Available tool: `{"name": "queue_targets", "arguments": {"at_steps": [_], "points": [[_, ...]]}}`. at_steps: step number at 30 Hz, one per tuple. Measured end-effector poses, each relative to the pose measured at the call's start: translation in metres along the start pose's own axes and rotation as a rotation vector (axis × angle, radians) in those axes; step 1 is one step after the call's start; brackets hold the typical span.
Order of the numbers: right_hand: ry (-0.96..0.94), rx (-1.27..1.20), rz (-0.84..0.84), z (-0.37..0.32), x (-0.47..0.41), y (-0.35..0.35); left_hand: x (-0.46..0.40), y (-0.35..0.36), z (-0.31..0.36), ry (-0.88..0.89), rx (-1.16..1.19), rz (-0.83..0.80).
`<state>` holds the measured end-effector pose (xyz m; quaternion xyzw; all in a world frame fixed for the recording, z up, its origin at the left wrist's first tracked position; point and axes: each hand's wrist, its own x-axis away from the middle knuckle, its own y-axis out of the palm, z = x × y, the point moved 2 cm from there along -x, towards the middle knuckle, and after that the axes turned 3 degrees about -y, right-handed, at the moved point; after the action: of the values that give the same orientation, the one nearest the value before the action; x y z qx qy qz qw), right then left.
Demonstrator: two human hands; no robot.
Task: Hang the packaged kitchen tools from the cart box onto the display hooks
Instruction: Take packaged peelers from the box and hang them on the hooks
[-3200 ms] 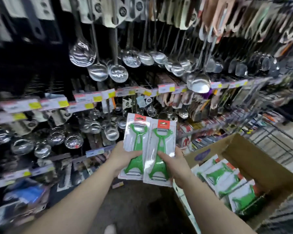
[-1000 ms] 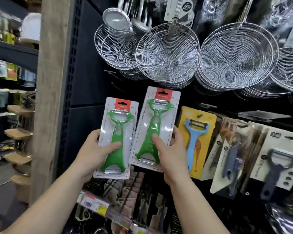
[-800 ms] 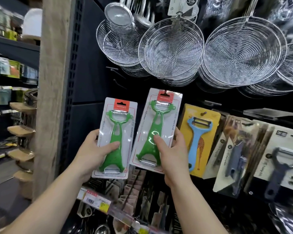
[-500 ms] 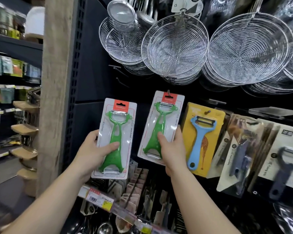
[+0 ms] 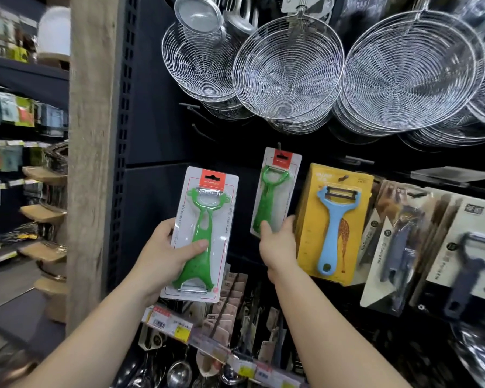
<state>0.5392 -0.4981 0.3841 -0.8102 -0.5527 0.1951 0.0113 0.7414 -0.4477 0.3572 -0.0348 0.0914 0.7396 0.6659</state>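
Observation:
I hold two carded green peelers in front of a dark display wall. My left hand grips the lower part of one green peeler pack, thumb across its front, held away from the wall. My right hand pinches the bottom of the second green peeler pack, which is pushed back against the wall with its red top at a display hook. Whether the hook passes through the card's hole I cannot tell. The cart box is out of view.
A yellow card with a blue peeler hangs just right of my right hand, with grey peeler packs further right. Wire skimmers hang above. A wooden post stands left. Price tags line the rail below.
My right hand has pushed its peeler pack up and back toward the wall hook, so it looks smaller and farther. The left hand's pack has stayed roughly where it was.

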Motion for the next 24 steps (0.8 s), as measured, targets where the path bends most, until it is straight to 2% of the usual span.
{"name": "queue_targets", "arguments": {"at_steps": [5,8,14,24], "points": [[-0.03,-0.129,-0.195,-0.002,0.056,-0.002,0.004,0.009,0.005,0.019,0.028,-0.024],[-0.056,-0.101,-0.284,0.0,0.087,-0.003,0.005,0.019,0.009,0.038,0.042,-0.043],[-0.097,0.03,-0.242,0.006,0.106,-0.016,0.006,0.042,0.02,0.066,0.09,-0.132],[-0.195,-0.033,-0.093,-0.01,0.097,-0.044,-0.007,0.077,0.051,0.178,0.037,-0.235]]}}
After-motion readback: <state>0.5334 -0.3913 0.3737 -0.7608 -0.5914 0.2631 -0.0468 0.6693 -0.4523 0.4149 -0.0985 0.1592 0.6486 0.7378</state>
